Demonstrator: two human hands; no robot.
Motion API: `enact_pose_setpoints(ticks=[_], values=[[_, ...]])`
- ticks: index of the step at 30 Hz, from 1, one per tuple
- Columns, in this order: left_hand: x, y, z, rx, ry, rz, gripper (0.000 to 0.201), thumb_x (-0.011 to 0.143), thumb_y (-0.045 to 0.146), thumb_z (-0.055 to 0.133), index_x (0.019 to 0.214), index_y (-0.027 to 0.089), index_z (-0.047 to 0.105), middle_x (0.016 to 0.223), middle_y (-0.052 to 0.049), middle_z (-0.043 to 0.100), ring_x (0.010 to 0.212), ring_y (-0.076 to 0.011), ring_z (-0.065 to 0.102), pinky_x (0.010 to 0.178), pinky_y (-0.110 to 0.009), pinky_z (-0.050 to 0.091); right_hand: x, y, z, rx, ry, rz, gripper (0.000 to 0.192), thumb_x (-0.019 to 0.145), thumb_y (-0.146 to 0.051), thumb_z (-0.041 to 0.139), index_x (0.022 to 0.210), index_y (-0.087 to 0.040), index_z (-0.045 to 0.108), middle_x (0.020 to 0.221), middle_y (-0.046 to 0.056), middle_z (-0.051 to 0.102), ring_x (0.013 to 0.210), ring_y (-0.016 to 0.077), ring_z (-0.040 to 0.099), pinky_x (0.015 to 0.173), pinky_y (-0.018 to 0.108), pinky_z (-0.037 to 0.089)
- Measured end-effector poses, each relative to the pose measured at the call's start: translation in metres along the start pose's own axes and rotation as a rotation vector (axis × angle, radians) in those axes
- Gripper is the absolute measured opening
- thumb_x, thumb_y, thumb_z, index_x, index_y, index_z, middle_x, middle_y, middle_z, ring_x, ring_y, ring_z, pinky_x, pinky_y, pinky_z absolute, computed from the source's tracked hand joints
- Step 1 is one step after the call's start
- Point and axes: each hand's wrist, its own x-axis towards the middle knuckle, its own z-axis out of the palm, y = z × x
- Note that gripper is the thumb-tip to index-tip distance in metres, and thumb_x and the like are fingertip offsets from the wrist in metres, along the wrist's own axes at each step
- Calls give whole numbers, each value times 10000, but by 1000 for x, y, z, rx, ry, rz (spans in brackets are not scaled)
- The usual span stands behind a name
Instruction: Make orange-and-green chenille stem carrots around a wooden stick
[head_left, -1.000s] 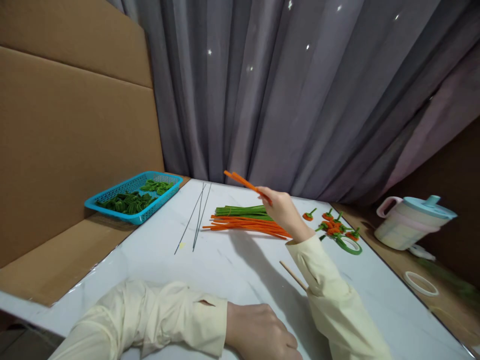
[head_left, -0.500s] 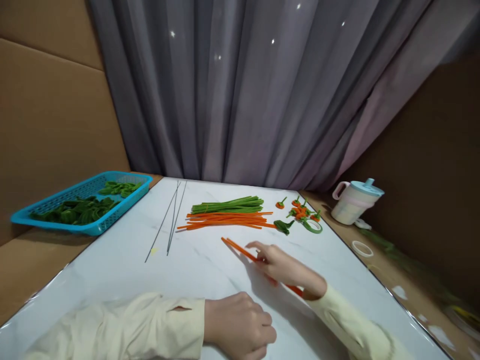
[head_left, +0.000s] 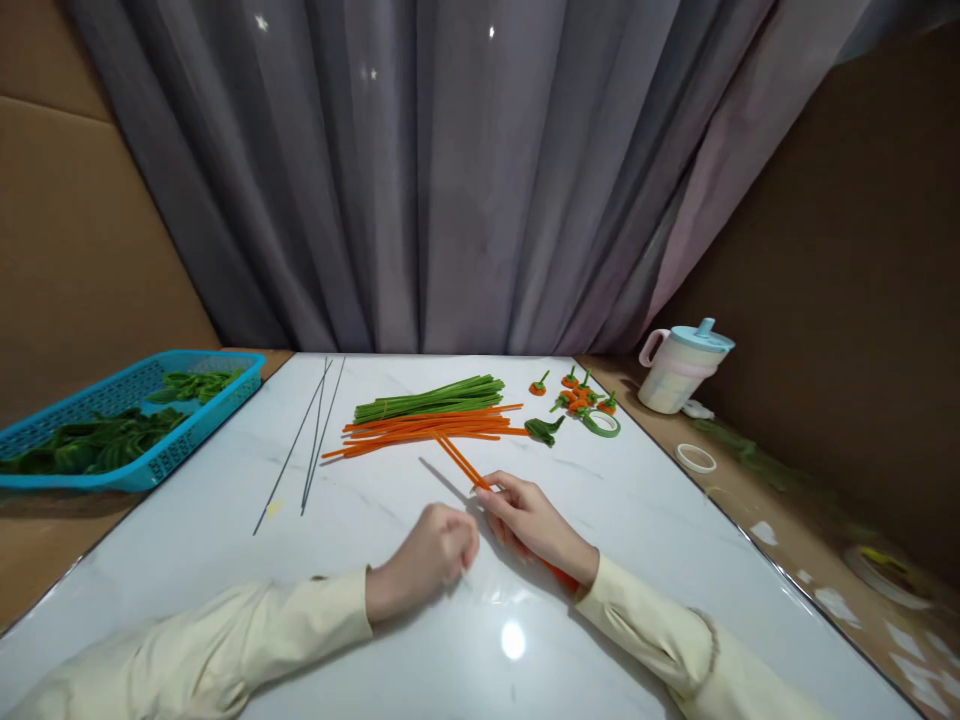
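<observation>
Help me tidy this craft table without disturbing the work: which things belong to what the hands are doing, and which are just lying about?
In use: orange stems in the right hand; left hand beside it.

Lying about: orange pile, green stems, wires, blue basket, small flowers, tape ring, cup.

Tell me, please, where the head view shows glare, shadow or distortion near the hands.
Head view: a round glare spot on the table just below the right hand; the orange sticks it holds cast a dark shadow to their left; wide-angle distortion bends the table edges; the left hand is sharp.
</observation>
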Motion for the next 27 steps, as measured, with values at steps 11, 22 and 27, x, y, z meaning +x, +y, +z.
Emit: enact_pose_setpoints(ticks=[11,22,27], values=[[40,-10,-32,-245,94,-148,369,792,472,515,667,125,508,464,0,532,317,-66,414,313,-171,205,-9,-3,16,255,-252,158,421,793,-554,539,930,-177,411,570,2,648,274,97,481,275,162,358],[42,27,-54,-220,121,-97,350,839,443,538,733,116,602,763,-64,632,737,-150,583,725,-251,465,-11,-4,11,435,-202,150,294,867,-430,511,888,-140,470,671,66,682,357,99,550,322,156,386],[13,96,-99,21,407,134,282,854,403,483,727,155,523,511,51,452,516,-82,433,581,-192,397,-11,-5,14,501,-49,136,175,881,-310,481,943,-148,460,883,88,672,380,74,554,286,143,345]])
